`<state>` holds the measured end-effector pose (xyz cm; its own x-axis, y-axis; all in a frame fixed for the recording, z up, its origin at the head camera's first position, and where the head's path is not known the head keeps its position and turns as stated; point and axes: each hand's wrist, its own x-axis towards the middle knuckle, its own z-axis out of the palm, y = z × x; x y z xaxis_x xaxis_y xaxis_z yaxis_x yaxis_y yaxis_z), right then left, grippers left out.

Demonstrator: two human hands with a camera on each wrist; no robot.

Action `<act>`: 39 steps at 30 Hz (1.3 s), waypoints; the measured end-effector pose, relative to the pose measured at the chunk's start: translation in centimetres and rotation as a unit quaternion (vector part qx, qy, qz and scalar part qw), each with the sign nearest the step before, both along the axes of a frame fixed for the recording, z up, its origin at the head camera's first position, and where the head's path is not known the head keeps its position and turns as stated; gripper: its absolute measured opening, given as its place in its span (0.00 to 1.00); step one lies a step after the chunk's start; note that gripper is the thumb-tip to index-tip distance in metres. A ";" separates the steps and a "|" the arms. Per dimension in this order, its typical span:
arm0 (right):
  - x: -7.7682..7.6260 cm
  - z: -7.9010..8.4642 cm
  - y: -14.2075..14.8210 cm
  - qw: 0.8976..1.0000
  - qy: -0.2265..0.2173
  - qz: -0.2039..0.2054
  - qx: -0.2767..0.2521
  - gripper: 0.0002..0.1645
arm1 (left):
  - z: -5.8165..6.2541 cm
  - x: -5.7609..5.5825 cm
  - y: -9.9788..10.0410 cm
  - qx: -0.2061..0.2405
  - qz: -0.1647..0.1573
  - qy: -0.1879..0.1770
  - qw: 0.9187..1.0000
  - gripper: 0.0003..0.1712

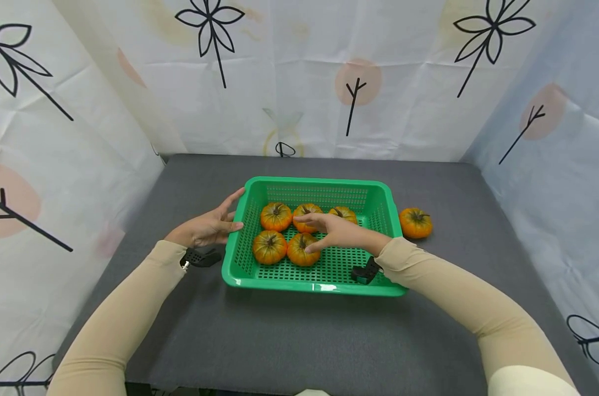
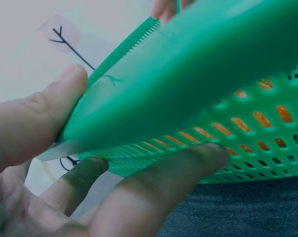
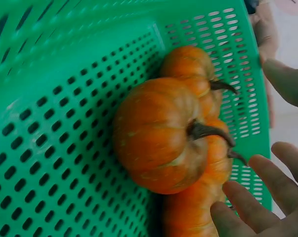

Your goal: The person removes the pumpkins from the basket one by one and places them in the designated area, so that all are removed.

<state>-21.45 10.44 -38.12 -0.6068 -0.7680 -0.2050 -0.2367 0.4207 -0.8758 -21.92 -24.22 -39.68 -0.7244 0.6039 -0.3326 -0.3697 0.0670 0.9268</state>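
Observation:
A green perforated basket (image 1: pixel 279 286) holds several small orange pumpkins (image 1: pixel 269 247) with dark stems, grouped toward its left and middle. At the basket's left end, my left hand (image 1: pixel 207 225) holds the rim, thumb over the edge and fingers against the slotted outer wall, as the left wrist view shows. My right hand (image 1: pixel 341 231) hovers over the basket with spread fingers, nothing in its grasp. It partly covers the pumpkins behind it. In the right wrist view, its fingertips are beside a large-looking pumpkin (image 3: pixel 161 136).
One more pumpkin (image 1: pixel 415 224) sits on the grey tabletop (image 1: pixel 299 341), just right of the basket. White cloth (image 1: pixel 289 71) printed with plant drawings hangs around the back and both sides.

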 end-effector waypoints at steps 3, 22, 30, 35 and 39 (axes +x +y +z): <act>-0.2 -0.6 -0.1 1.000 0.007 0.009 0.020 0.48 | -0.1 0.0 0.0 -0.005 0.001 0.001 1.000 0.56; -0.4 -1.8 0.0 0.996 0.035 0.022 0.074 0.43 | 0.2 0.2 0.1 0.007 0.001 -0.006 1.000 0.56; -0.7 -2.7 -0.3 0.996 0.020 0.040 0.078 0.43 | 0.2 0.2 0.1 0.002 0.000 -0.003 1.000 0.56; -0.7 -3.0 -0.6 0.996 0.015 0.049 0.079 0.45 | 0.1 0.2 0.0 0.003 0.000 -0.003 1.000 0.56; -0.7 -3.1 -0.6 0.995 0.016 0.054 0.081 0.47 | 0.0 0.2 0.0 0.003 0.001 -0.004 1.000 0.56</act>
<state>-22.13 9.85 -41.23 -0.5302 -0.7881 -0.3128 -0.3157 0.5259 -0.7898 -21.68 -24.22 -39.68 -0.7227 0.6047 -0.3348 -0.3780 0.0598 0.9239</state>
